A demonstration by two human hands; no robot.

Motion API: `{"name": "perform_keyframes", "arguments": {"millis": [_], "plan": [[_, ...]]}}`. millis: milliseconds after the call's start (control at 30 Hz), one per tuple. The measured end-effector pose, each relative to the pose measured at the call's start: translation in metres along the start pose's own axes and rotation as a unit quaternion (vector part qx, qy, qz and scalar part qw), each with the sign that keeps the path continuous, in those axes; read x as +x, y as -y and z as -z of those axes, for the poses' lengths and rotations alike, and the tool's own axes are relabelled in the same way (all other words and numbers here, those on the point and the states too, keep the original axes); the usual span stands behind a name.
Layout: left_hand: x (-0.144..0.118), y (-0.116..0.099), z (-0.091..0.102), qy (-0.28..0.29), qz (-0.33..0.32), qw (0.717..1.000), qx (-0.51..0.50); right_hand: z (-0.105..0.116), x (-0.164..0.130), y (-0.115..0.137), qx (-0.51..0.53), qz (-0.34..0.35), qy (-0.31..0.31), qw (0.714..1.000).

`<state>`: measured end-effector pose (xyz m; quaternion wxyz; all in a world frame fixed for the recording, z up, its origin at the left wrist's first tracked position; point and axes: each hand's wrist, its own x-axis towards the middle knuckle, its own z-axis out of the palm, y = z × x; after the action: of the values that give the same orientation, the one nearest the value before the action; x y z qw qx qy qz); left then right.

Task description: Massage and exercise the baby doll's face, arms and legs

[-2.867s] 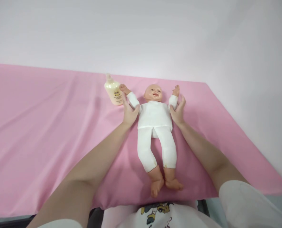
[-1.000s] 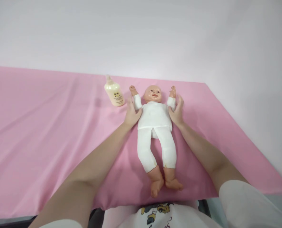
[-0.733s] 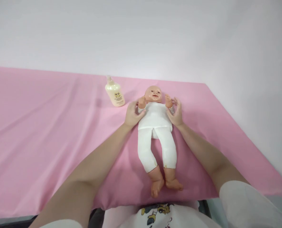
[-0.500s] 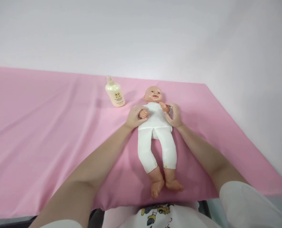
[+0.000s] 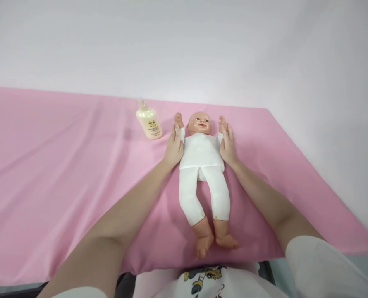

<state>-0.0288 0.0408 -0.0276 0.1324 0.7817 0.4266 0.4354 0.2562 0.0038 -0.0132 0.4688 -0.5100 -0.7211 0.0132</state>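
Note:
A baby doll point(image 5: 201, 151) in a white top and white trousers lies on its back, feet toward me. Both its arms are raised beside its head, with the small hands pointing upward. My left hand point(image 5: 174, 145) rests along the outer side of the doll's arm at the left, fingers stretched out and touching the white sleeve. Against the doll's other arm lies my right hand point(image 5: 228, 145), its fingers also extended. Neither hand is wrapped around an arm. My palms and the lower parts of the doll's arms are partly hidden.
A pale yellow pump bottle point(image 5: 149, 123) with a printed label stands left of the doll's head. Under everything spreads a pink cloth point(image 5: 63, 174), creased on the left. Behind it is a plain white surface point(image 5: 184, 49).
The doll's arms have gone from lying over its chest to raised beside its head. My hands have moved slightly upward with them, and my fingers have straightened out.

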Motion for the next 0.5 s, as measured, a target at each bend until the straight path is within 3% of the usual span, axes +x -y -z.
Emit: {"name": "perform_keyframes", "arguments": {"millis": [200, 367, 500], "plan": [[-0.001, 0.013, -0.003, 0.018, 0.075, 0.997, -0.005, -0.005, 0.001, -0.013, 0.031, -0.028, 0.044, 0.998], [-0.002, 0.017, -0.002, 0.027, 0.133, 0.991, -0.011, -0.014, 0.0, -0.027, 0.026, -0.083, 0.036, 0.996], [-0.003, 0.02, -0.002, 0.018, 0.144, 0.989, -0.01, -0.012, 0.001, -0.029, 0.042, -0.077, 0.035, 0.996]]}}
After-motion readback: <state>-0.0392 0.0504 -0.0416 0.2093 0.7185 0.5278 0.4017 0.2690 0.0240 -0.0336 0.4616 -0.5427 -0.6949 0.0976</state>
